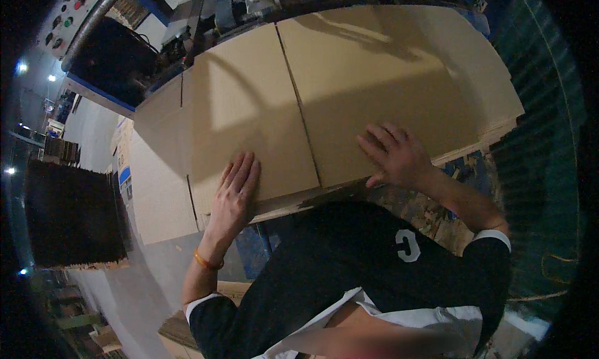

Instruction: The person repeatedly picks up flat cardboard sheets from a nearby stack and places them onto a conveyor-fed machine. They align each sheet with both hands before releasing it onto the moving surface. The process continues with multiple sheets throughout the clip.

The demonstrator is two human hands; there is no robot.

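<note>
A large flat cardboard sheet lies in front of me, with a dark slot running across its middle and shorter slots near its left end. More sheets show under its near edge. My left hand rests flat on the sheet near that edge, fingers stretched out and close together. Over the right half, my right hand has its fingers spread and slightly bent, at or just above the cardboard; whether it touches I cannot tell. Neither hand holds anything.
Beyond the sheet stands dark machinery, with a button panel at the upper left. A tall dark stack stands at the left on the floor. Cardboard scraps lie below the sheet's right edge. A dark green ribbed surface borders the right.
</note>
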